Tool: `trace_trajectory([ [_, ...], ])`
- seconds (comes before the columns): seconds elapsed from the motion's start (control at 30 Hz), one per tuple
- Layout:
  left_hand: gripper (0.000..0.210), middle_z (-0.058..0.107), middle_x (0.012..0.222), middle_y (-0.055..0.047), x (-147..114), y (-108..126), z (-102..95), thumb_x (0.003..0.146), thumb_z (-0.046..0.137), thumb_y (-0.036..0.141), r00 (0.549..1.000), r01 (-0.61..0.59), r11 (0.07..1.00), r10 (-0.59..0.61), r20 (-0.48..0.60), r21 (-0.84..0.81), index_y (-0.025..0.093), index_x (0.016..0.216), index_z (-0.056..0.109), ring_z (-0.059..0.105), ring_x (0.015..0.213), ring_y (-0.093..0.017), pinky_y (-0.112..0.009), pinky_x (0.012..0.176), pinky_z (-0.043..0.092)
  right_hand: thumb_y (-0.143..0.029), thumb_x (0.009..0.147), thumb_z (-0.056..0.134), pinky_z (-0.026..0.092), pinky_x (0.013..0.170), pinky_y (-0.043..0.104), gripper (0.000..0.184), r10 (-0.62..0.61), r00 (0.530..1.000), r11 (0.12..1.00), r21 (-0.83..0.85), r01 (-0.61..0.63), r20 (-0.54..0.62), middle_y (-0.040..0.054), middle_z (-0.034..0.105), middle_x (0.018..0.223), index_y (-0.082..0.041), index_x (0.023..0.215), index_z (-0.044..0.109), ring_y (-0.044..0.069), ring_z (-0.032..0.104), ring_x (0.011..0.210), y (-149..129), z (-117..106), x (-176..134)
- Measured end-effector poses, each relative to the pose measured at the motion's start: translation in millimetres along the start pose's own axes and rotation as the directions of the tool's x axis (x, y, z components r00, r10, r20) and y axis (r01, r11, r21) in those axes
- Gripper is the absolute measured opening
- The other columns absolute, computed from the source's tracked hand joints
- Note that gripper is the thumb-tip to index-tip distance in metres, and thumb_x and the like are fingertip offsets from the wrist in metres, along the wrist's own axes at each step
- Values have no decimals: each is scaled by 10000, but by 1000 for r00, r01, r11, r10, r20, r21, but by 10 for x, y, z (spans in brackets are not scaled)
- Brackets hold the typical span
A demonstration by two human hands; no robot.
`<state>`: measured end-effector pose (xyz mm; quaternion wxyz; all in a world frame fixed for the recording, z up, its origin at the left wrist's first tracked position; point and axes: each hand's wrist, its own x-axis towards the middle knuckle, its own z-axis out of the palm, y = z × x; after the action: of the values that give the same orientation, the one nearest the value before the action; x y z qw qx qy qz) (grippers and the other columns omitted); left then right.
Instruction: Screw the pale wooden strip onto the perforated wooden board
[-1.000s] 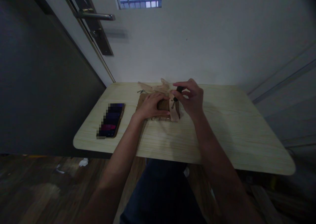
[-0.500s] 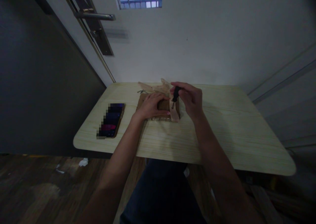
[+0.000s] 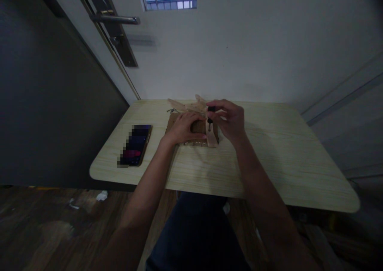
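Note:
My right hand (image 3: 229, 118) grips a screwdriver (image 3: 211, 114) with a black handle, its fingers closed around the handle. The shaft points down onto a pale tan strip (image 3: 212, 138), which lies across the right end of a brown cardboard piece (image 3: 171, 121). My left hand (image 3: 186, 127) rests on the cardboard with thumb and fingers spread, the thumb tip at the strip's left edge. Behind it lie more pale tan pieces (image 3: 191, 106) and a small heap of screws or nails (image 3: 172, 110), too small to tell which.
The light wood-grain table (image 3: 269, 163) stands against a white door (image 3: 254, 44) with a metal handle (image 3: 119, 20). A phone (image 3: 136, 145) lies at the left of the table. Scraps of white paper (image 3: 102, 195) are on the floor below.
The screwdriver has gone from leaning to more upright, and my right fingers have shifted around its handle. My left hand stays in place on the cardboard.

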<state>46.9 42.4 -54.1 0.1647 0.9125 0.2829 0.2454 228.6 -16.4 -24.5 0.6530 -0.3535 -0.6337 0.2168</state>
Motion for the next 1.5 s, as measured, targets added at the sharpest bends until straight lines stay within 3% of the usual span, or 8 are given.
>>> trace_trajectory([
  [0.27,666,616,1267,-102,5,-16,-2,689,746,629,1000,-4,1000,4,8,-1,255,1216,581,541,1209,-324,-524,1045,370,-368,772,741,531,563,160,208,-21,999,996,-86,18,-42,-19,707,917,-268,954,723,68,646,741,-12,2,-6],
  [0.43,647,611,1280,-98,-1,15,-20,706,737,618,1000,21,1000,-21,20,-4,257,1218,574,535,1221,-318,-527,1068,348,-430,868,624,593,699,231,248,-64,995,995,-68,69,80,33,726,1007,-256,1018,717,134,688,948,-54,-31,-18],
  [0.57,642,608,1292,-93,1,19,-19,700,747,601,999,31,999,-31,21,-7,263,1220,577,525,1239,-320,-531,1067,352,-468,873,607,618,766,283,313,-23,995,999,-22,25,92,40,738,1055,-249,1077,698,147,722,939,-18,-33,-23],
  [0.87,696,612,1295,-99,11,28,-19,683,757,606,998,49,999,-49,28,1,241,1244,565,526,1242,-331,-525,1077,349,-405,795,714,593,620,213,236,-15,1000,999,-48,15,-6,0,744,948,-268,986,732,102,702,775,41,-17,-3],
  [1.13,690,619,1279,-108,12,50,-38,677,764,604,998,54,998,-54,33,-11,256,1237,560,540,1223,-333,-546,1072,351,-435,732,766,520,533,167,245,-44,996,993,-111,35,-77,-31,622,807,-265,890,689,76,603,696,41,-7,-2],
  [1.3,671,615,1274,-104,7,55,-32,684,759,598,998,56,998,-56,22,-2,247,1221,566,535,1221,-330,-541,1076,349,-431,821,679,542,606,188,213,-71,997,991,-112,69,-17,1,625,916,-252,934,657,103,628,833,-11,-15,-19],
  [1.5,672,607,1288,-103,14,79,-42,687,757,590,998,63,998,-63,29,-13,250,1232,560,530,1226,-334,-546,1082,339,-484,907,544,577,695,249,311,-6,995,999,-47,11,99,42,667,1069,-253,1109,594,138,676,922,-33,-3,-44],
])
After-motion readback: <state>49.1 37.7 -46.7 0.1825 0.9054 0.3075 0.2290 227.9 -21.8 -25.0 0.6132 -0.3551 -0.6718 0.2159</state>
